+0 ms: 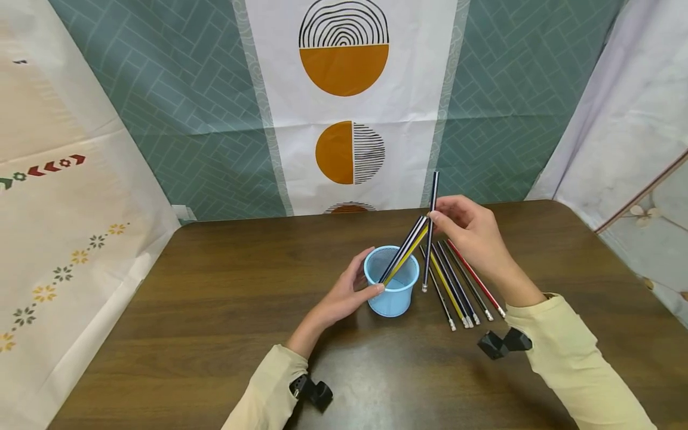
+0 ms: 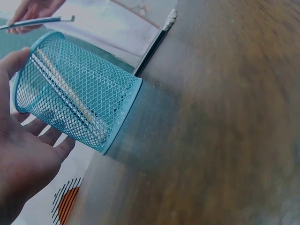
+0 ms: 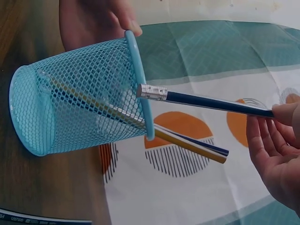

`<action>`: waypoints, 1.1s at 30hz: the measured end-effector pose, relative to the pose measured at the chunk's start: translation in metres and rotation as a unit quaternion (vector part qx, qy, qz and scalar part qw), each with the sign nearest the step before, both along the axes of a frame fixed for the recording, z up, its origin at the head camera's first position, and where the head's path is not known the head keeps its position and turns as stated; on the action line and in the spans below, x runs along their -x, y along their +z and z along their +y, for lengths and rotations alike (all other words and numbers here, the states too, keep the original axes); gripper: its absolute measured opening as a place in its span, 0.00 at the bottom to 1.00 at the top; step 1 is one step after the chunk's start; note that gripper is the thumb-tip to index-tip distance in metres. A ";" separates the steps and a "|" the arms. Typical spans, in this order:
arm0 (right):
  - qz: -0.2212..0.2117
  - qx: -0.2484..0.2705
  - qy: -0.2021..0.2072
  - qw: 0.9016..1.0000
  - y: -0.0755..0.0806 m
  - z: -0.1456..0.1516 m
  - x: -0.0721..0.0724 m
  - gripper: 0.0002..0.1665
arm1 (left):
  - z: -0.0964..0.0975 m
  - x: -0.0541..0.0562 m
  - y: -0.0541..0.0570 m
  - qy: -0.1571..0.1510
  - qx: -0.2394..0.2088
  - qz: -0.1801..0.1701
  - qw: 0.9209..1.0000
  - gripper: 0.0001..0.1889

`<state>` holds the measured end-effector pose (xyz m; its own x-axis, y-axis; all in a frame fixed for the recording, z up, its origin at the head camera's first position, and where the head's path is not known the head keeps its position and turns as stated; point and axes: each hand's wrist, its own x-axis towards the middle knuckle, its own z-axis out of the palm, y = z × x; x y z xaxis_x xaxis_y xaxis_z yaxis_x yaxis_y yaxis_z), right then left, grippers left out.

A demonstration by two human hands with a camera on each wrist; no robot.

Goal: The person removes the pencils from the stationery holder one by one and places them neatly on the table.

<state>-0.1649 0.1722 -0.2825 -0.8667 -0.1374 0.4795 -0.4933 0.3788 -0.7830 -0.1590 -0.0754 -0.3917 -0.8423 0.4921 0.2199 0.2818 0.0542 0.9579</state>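
Sleeves (image 1: 575, 364) nearest; left hand (image 1: 344, 297) grips blue cup (image 1: 390, 303); right hand (image 1: 475, 236) pinches striped pencil (image 1: 428, 246).

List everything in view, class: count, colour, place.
Table: one, brown, foreground
Mesh cup: one, light blue, on table
Leaning pencils: several, dark and yellow, in cup
Loose pencils: several, dark, yellow and red, right of cup
Held pencil: one, dark and white, above table
Back cloth: one, green, white and orange, behind
Side cloths: at least two, pale, flanking table
Wrist cameras: two, black, at wrists
Sleeves: two, pale yellow, foreground
Left hand: one, holding cup
Right hand: one, pinching held pencil
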 end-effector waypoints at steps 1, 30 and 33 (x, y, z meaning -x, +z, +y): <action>-0.004 -0.006 -0.001 1.000 -0.001 0.000 0.000 0.12 | 0.000 0.000 0.000 0.000 0.000 0.000 1.000 0.37; -0.067 -0.024 -0.021 0.997 -0.022 0.011 0.008 0.15 | 0.000 0.001 0.001 0.006 0.005 0.002 1.000 0.38; -0.060 -0.015 -0.024 0.998 -0.026 0.011 0.009 0.15 | 0.000 0.000 0.001 0.007 0.004 0.001 1.000 0.38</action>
<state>-0.1738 0.1834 -0.3084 -0.9233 -0.1065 0.3690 -0.3778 0.4247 -0.8228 -0.1589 -0.0753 -0.3902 -0.8487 0.4821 0.2175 0.2827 0.0660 0.9569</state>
